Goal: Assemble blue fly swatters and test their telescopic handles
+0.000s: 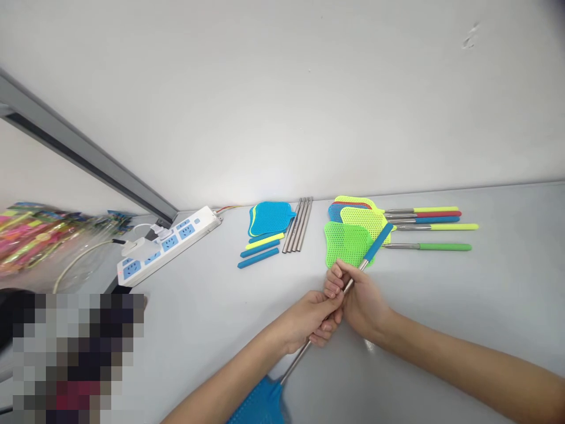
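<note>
A blue fly swatter [260, 403] lies slantwise in my grip, its perforated head at the bottom edge and its blue handle sleeve [378, 244] pointing up and right. My left hand [315, 321] is closed round the metal rod. Just above it, my right hand [357, 294] is also closed on the rod, below the blue sleeve. The two hands touch. Right behind them lies a green fly swatter [348, 242], partly covered by the blue sleeve. More swatters with yellow, red and blue handles [441, 219] fan out beside it, heads to the left.
Blue and yellow swatter heads [271, 219] are stacked near the wall, beside several metal rods [298, 227] and loose handle sleeves [260, 253]. A white power strip [172, 244] with plugs stands at left. Bagged colourful items [39, 235] lie beyond a grey metal frame [88, 141].
</note>
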